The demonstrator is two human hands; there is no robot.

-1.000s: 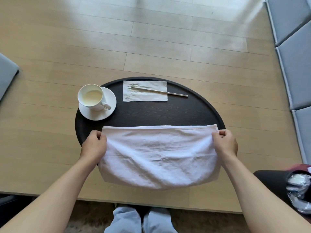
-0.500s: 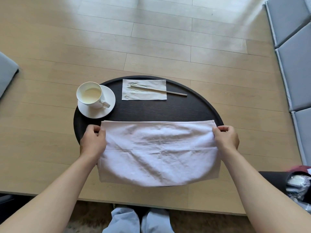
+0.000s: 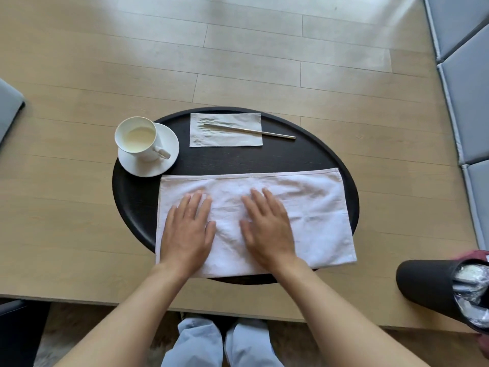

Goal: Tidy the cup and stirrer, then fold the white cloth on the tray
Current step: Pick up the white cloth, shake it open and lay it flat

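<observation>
A white cloth (image 3: 317,207), folded into a wide rectangle, lies flat on the near half of a round black tray (image 3: 137,202). My left hand (image 3: 188,229) and my right hand (image 3: 267,229) rest palm down on it side by side, fingers spread, holding nothing. A white cup (image 3: 137,139) with pale liquid stands on its saucer (image 3: 169,144) at the tray's far left. A thin metal stirrer (image 3: 264,132) lies across a white paper napkin (image 3: 238,123) at the tray's far edge.
The tray sits on a light wooden table (image 3: 79,234) whose front edge is near my knees. A black cylindrical container (image 3: 436,284) with crumpled plastic lies at the right. Grey cushions (image 3: 465,102) line the right side, and another grey cushion (image 3: 8,107) is at the left.
Both hands have let go of the cloth's far corners and now lie flat on its middle. The cloth's top edge has been laid down on the tray.
</observation>
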